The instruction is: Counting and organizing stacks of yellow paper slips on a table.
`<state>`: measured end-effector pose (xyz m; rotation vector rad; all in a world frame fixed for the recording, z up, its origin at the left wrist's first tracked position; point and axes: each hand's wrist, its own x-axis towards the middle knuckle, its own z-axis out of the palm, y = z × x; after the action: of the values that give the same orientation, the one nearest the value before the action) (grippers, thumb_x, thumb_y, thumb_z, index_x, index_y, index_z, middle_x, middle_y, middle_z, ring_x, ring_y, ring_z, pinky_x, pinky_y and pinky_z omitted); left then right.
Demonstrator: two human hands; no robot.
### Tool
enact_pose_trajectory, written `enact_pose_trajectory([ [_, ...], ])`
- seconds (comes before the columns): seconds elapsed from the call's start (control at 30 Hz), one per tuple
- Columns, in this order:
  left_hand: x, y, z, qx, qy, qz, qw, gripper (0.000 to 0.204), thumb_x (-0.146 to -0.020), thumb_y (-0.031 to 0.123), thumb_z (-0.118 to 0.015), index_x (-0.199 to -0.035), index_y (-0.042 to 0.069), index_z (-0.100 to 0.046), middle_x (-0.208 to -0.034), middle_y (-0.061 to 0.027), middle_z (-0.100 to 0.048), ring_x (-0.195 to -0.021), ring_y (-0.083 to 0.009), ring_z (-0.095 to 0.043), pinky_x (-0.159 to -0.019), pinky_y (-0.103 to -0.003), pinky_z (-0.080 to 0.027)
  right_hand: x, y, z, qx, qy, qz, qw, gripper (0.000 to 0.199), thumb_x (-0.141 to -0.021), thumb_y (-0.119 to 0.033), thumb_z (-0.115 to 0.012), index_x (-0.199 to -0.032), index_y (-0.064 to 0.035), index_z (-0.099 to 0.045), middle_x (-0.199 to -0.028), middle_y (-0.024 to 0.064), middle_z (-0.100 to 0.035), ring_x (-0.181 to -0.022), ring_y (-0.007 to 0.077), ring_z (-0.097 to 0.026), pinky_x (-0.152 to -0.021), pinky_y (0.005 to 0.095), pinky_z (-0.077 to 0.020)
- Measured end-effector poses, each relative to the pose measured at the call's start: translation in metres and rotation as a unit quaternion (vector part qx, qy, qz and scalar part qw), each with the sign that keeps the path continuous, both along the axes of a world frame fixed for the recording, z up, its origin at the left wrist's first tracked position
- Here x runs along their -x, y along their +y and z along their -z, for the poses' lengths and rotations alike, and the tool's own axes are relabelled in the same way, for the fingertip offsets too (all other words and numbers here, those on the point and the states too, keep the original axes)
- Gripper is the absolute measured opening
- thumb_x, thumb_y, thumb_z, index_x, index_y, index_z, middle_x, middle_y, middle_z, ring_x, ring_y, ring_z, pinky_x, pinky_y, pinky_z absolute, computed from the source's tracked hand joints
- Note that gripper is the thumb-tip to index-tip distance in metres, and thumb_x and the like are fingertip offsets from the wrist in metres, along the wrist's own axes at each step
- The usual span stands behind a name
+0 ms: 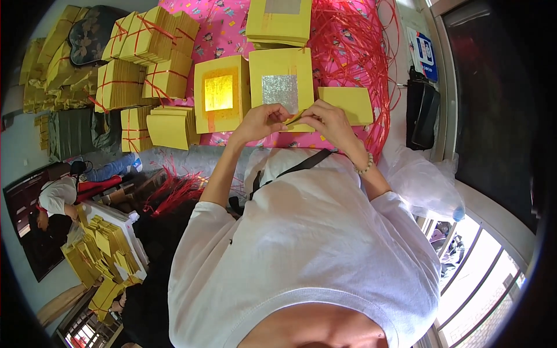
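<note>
My left hand [261, 123] and my right hand [332, 123] meet at the near edge of a stack of yellow paper with a silver foil square [279, 90]. Thumbs and fingers of both pinch a narrow folded piece of yellow paper [295, 119]; my fingers partly cover it. Left of this stack lies yellow paper with a gold foil square [219, 93]. A plain folded yellow paper stack [351, 105] sits just past my right hand. Farther back rests another yellow stack with a greyish square [282, 6].
Tied yellow paper bundles [119, 87] are piled on the left. Loose red strips [351, 40] cover the right of the pink patterned tablecloth [212, 37]. A clear plastic bag [426, 180] hangs at right. Another person [58, 194] is at lower left, near a table of yellow paper [107, 243].
</note>
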<state>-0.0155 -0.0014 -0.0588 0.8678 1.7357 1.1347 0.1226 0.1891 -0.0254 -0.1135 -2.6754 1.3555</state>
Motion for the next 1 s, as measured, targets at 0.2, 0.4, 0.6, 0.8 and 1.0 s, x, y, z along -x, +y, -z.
enact_pose_trajectory([
  [0.2, 0.001, 0.002, 0.002, 0.007, 0.002, 0.004, 1.0, 0.027, -0.073, 0.006, -0.072, -0.099, 0.003, -0.063, -0.082, -0.0032, -0.062, -0.074, -0.0104, -0.059, -0.072, -0.024, -0.049, -0.005, 0.007, 0.008, 0.058, -0.014, -0.001, 0.998, 0.012, -0.083, -0.009, -0.065, -0.089, 0.0008, -0.066, -0.078, 0.0078, -0.057, -0.066, 0.0171, -0.055, -0.06, 0.0282, -0.0451],
  [0.4, -0.001, 0.004, -0.008, 0.02, 0.058, 0.01, 0.998, 0.03, -0.071, 0.009, -0.074, -0.098, 0.004, -0.063, -0.082, -0.0047, -0.063, -0.075, -0.0125, -0.06, -0.073, -0.025, -0.05, -0.004, 0.005, 0.011, 0.064, -0.073, 0.03, 0.995, 0.013, -0.082, -0.011, -0.066, -0.086, 0.0016, -0.066, -0.075, 0.007, -0.057, -0.064, 0.0145, -0.055, -0.059, 0.0273, -0.0451],
  [0.6, -0.005, 0.005, -0.011, 0.013, 0.126, 0.013, 0.992, 0.037, -0.064, 0.013, -0.078, -0.097, 0.005, -0.063, -0.081, -0.0058, -0.061, -0.074, -0.0163, -0.06, -0.07, -0.028, -0.049, -0.004, -0.002, 0.015, 0.074, -0.078, 0.072, 0.992, 0.014, -0.082, -0.012, -0.067, -0.083, 0.0021, -0.066, -0.072, 0.0058, -0.057, -0.06, 0.012, -0.054, -0.057, 0.0261, -0.044],
  [0.8, -0.011, 0.008, -0.015, 0.022, 0.244, 0.036, 0.969, 0.036, -0.064, 0.014, -0.077, -0.096, 0.006, -0.061, -0.084, -0.008, -0.06, -0.079, -0.0215, -0.06, -0.072, -0.031, -0.05, -0.002, -0.008, 0.017, 0.084, -0.08, 0.083, 0.99, 0.015, -0.081, -0.011, -0.067, -0.083, 0.0032, -0.065, -0.072, 0.006, -0.058, -0.061, 0.0109, -0.055, -0.057, 0.026, -0.0445],
  [1.0, -0.014, 0.006, -0.013, -0.003, 0.252, 0.029, 0.967, 0.034, -0.066, 0.014, -0.076, -0.095, 0.007, -0.061, -0.084, -0.0079, -0.06, -0.08, -0.0217, -0.06, -0.072, -0.032, -0.05, -0.003, -0.009, 0.022, 0.076, -0.085, 0.093, 0.989, 0.015, -0.081, -0.012, -0.067, -0.083, 0.0033, -0.065, -0.073, 0.007, -0.06, -0.062, 0.0117, -0.058, -0.058, 0.0263, -0.0466],
])
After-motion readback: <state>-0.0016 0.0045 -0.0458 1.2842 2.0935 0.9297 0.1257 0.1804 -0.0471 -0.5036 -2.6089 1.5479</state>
